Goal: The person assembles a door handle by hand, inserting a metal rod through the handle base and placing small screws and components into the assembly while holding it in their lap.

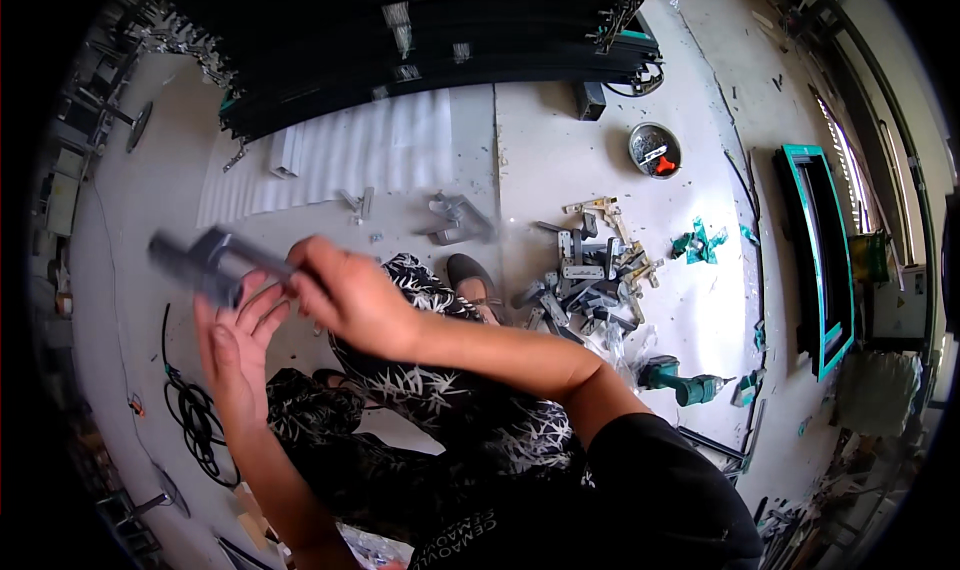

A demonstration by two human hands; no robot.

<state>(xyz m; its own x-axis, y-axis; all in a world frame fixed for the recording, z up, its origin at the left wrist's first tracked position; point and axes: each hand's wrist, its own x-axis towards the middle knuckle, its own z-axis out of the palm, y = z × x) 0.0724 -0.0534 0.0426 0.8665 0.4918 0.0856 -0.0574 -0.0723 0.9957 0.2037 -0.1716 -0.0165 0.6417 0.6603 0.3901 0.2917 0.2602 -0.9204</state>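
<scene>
My right hand (355,295) is closed on one end of a dark grey handle-like part (205,255), which is smeared by motion and has an open gap along its middle. Held up at the left, the part slants across just above my left hand (238,345). The fingers of that hand are stretched and apart. Its fingertips come close to the part and to my right fingers; whether they touch is too blurred to tell.
On the floor to the right lies a pile of grey and brass-coloured metal fittings (590,270). A green power drill (685,380), a metal bowl (655,150) of small pieces and a green-edged frame (820,260) are farther right. Stacked black frames (330,40) stand ahead. A coiled black cable (195,420) lies left.
</scene>
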